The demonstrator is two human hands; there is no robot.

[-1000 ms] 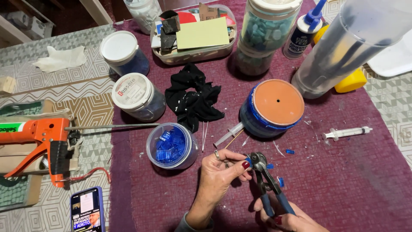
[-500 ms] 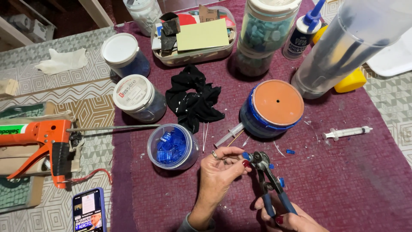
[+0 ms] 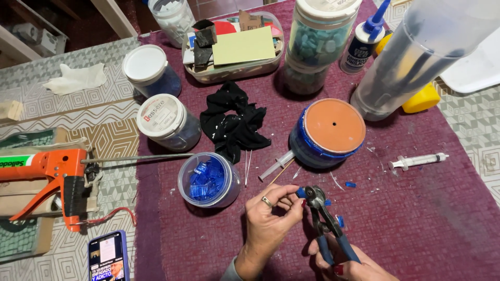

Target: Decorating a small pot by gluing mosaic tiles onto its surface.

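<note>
**Blue tile piece held at the nipper head, below the upturned pot**

The left hand [image 3: 271, 216] comes up from the bottom edge of the view, wrist bent, fingers curled in with a ring on one of them. Its thumb and fingertips are pinched on a small blue tile piece [image 3: 301, 192], which sits right at the head of the tile nippers [image 3: 324, 221]. The right hand [image 3: 349, 263] lies low at the bottom edge, only partly in view, wrapped around the nippers' blue handles; the tool points up and to the left from it, and its dark metal head meets the blue piece. How far the cutting wheels are closed on the piece cannot be told.

All this happens just below the upturned terracotta pot [image 3: 333, 127], whose side is covered in blue mosaic and which stands on the maroon cloth [image 3: 427, 218]. Loose blue chips [image 3: 350, 184] lie on the cloth between the pot and the hands. Left of the pot, touching its base, lies a syringe [image 3: 276, 166] beside a thin wooden stick. Further left and lower stands a clear plastic cup of blue tile pieces [image 3: 208, 179]. Up and left of the pot is a crumpled black cloth [image 3: 234, 125]. To the right of the pot, well apart, lies a second syringe [image 3: 419, 161]. Far left of the pot, off the cloth, rests an orange caulking gun [image 3: 54, 179].
</note>
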